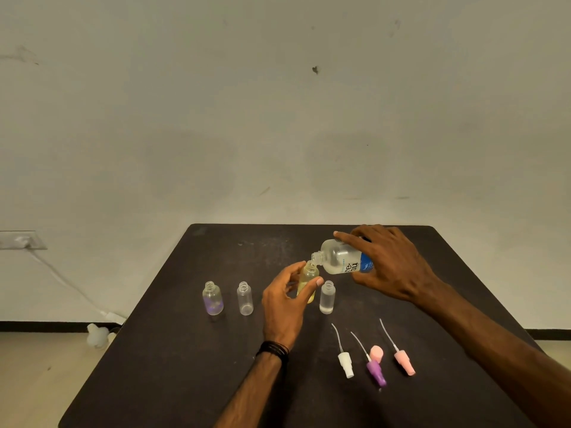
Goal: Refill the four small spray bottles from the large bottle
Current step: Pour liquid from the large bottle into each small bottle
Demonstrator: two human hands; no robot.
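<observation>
Clear bottles (245, 298) flank the yellow bottle (307, 284) gripped by left hand (285, 299); right hand (392, 264) holds large bottle (343, 257).

The left hand (285, 299) hides part of the yellow bottle (308, 281).

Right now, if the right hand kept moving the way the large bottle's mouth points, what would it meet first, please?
The large bottle in the right hand points down-left, so its mouth would probably meet the neck of the yellowish small bottle held by the left hand; they look nearly touching.
</observation>
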